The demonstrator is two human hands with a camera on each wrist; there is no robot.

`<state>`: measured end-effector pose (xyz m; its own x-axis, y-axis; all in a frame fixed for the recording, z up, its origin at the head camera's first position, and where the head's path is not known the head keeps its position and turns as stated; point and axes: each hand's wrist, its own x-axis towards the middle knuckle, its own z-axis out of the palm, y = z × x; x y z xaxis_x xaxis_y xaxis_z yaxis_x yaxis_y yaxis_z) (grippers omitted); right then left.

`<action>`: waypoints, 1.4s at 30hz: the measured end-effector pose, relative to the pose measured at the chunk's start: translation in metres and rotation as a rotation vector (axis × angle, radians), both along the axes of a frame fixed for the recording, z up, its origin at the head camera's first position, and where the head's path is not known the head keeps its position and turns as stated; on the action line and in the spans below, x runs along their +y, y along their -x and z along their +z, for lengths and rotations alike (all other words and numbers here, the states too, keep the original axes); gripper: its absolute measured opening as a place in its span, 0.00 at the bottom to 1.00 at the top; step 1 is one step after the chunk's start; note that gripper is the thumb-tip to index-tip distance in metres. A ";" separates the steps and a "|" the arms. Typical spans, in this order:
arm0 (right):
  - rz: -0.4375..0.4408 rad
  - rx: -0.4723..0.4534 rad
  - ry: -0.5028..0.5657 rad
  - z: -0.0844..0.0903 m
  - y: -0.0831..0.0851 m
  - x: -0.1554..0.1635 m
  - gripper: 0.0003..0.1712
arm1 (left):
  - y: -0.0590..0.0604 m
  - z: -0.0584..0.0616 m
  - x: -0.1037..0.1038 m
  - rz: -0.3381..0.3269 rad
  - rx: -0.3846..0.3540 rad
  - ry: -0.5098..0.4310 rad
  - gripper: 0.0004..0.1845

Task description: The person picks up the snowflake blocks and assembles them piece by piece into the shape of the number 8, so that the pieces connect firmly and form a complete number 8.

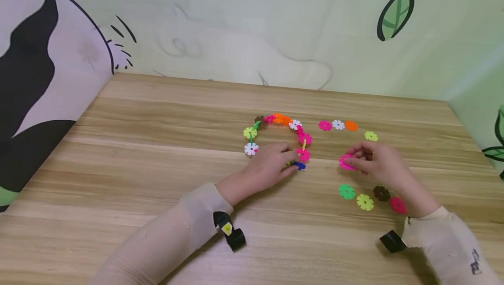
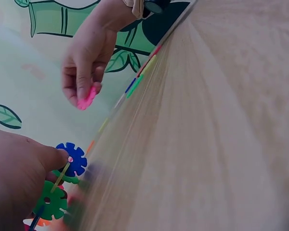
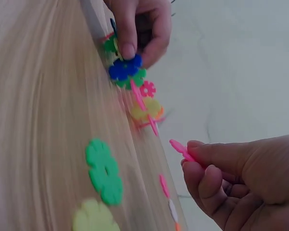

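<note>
A ring of linked, notched plastic snowflake discs (image 1: 250, 133) in many colours lies on the table, its near side partly covered by my left hand (image 1: 269, 165). Thumb and fingers of that hand pinch a blue disc (image 2: 76, 161) of the chain, joined through a yellow disc seen edge-on to a green disc (image 2: 53, 202). To the right, my right hand (image 1: 379, 162) pinches a loose pink disc (image 1: 345, 162) between thumb and fingertips, held apart from the chain. What lies under the left palm is hidden in the head view.
Loose discs lie on the wooden table (image 1: 130, 167) around my right hand: pink (image 1: 324, 126), white (image 1: 338, 125), orange (image 1: 351, 126) and yellow (image 1: 371, 136) behind; green (image 1: 346, 192), yellow (image 1: 365, 202), brown (image 1: 381, 193) and pink (image 1: 398, 205) in front. A painted wall (image 1: 236, 31) borders the back.
</note>
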<state>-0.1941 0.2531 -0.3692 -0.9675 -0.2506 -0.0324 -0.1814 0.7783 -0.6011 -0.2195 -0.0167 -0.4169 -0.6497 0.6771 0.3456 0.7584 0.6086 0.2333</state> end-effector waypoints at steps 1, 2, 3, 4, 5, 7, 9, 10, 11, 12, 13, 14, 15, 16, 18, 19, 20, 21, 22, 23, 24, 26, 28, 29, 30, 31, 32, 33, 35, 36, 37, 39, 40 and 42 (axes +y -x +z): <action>0.003 0.001 0.018 0.000 0.001 -0.004 0.15 | 0.000 -0.001 0.000 -0.004 0.001 -0.008 0.10; 0.003 -0.001 0.035 -0.001 0.001 -0.008 0.15 | 0.000 -0.002 0.000 -0.005 0.007 -0.013 0.09; 0.004 -0.001 0.050 -0.001 0.002 -0.011 0.14 | 0.000 -0.002 0.000 -0.006 0.011 -0.018 0.09; 0.008 -0.003 0.071 -0.002 0.003 -0.015 0.14 | 0.000 -0.003 0.000 -0.007 0.015 -0.024 0.08; 0.013 -0.010 0.092 -0.003 0.003 -0.018 0.14 | 0.000 -0.004 0.000 -0.006 0.017 -0.028 0.08; 0.034 -0.040 0.149 -0.006 0.004 -0.024 0.14 | 0.001 -0.004 0.000 -0.006 0.017 -0.033 0.08; 0.045 -0.090 0.207 -0.010 0.003 -0.030 0.14 | 0.001 -0.004 0.000 -0.006 0.014 -0.035 0.08; 0.051 -0.111 0.233 -0.012 0.003 -0.033 0.14 | 0.001 -0.005 0.000 -0.005 0.012 -0.035 0.08; 0.053 -0.131 0.253 -0.015 0.002 -0.036 0.14 | 0.001 -0.005 0.000 -0.004 0.009 -0.034 0.08; 0.051 -0.146 0.276 -0.018 0.002 -0.039 0.14 | 0.001 -0.005 0.000 -0.005 0.006 -0.034 0.08; 0.042 -0.151 0.292 -0.021 0.001 -0.042 0.14 | 0.001 -0.005 0.000 -0.005 0.006 -0.035 0.09; 0.025 -0.155 0.307 -0.024 0.000 -0.046 0.14 | 0.001 -0.005 0.000 -0.006 0.004 -0.037 0.09; 0.014 -0.149 0.321 -0.027 0.000 -0.048 0.15 | 0.001 -0.005 0.000 -0.007 0.004 -0.038 0.09; -0.001 -0.148 0.343 -0.030 -0.001 -0.051 0.14 | 0.001 -0.005 0.000 -0.008 0.004 -0.042 0.09; -0.032 -0.143 0.382 -0.034 -0.003 -0.055 0.15 | 0.002 -0.006 0.000 -0.018 0.013 -0.058 0.09; -0.045 -0.139 0.397 -0.035 -0.004 -0.056 0.15 | 0.002 -0.007 0.000 -0.024 0.019 -0.067 0.09; -0.054 -0.136 0.410 -0.036 -0.005 -0.057 0.15 | 0.002 -0.007 0.000 -0.028 0.020 -0.072 0.08; -0.061 -0.135 0.425 -0.037 -0.005 -0.058 0.15 | 0.002 -0.008 0.000 -0.032 0.021 -0.078 0.08; -0.068 -0.133 0.436 -0.038 -0.006 -0.059 0.15 | 0.002 -0.008 0.000 -0.036 0.021 -0.083 0.08; -0.070 -0.131 0.442 -0.039 -0.006 -0.060 0.15 | 0.002 -0.008 0.000 -0.039 0.021 -0.089 0.08; -0.073 -0.132 0.448 -0.040 -0.007 -0.061 0.16 | 0.002 -0.009 0.000 -0.040 0.018 -0.093 0.08; -0.079 -0.146 0.462 -0.043 -0.007 -0.063 0.16 | 0.002 -0.009 0.000 -0.038 0.005 -0.099 0.08; -0.085 -0.152 0.462 -0.044 -0.007 -0.064 0.17 | 0.002 -0.010 0.000 -0.038 0.006 -0.110 0.08; -0.089 -0.154 0.462 -0.045 -0.008 -0.064 0.17 | 0.002 -0.010 -0.001 -0.038 0.004 -0.115 0.07; -0.091 -0.158 0.463 -0.045 -0.008 -0.064 0.17 | 0.002 -0.011 0.000 -0.038 0.003 -0.118 0.07; -0.092 -0.158 0.465 -0.046 -0.008 -0.064 0.17 | 0.002 -0.011 0.000 -0.038 0.002 -0.120 0.07; -0.092 -0.159 0.469 -0.046 -0.008 -0.064 0.17 | 0.002 -0.011 0.000 -0.038 0.001 -0.121 0.07; -0.090 -0.158 0.474 -0.047 -0.008 -0.064 0.16 | 0.002 -0.011 0.000 -0.037 -0.002 -0.122 0.07; -0.079 -0.157 0.496 -0.048 -0.008 -0.064 0.15 | 0.001 -0.011 0.000 -0.034 -0.012 -0.129 0.07; -0.077 -0.162 0.510 -0.048 -0.009 -0.064 0.15 | 0.001 -0.011 0.000 -0.034 -0.016 -0.133 0.07; -0.077 -0.165 0.526 -0.048 -0.009 -0.065 0.14 | 0.001 -0.011 0.000 -0.035 -0.020 -0.139 0.07; -0.084 -0.165 0.559 -0.049 -0.010 -0.067 0.14 | 0.001 -0.010 0.000 -0.038 -0.030 -0.157 0.07; -0.087 -0.166 0.578 -0.049 -0.010 -0.068 0.14 | 0.001 -0.010 0.000 -0.040 -0.035 -0.166 0.07; -0.101 -0.168 0.597 -0.050 -0.011 -0.071 0.14 | 0.000 -0.010 -0.001 -0.046 -0.040 -0.182 0.07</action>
<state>-0.1833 0.1824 -0.4194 -0.9813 -0.1797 -0.0684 0.0100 0.3078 -0.9514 -0.2196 -0.0178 -0.4271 -0.6352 0.6352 0.4393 0.7723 0.5185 0.3670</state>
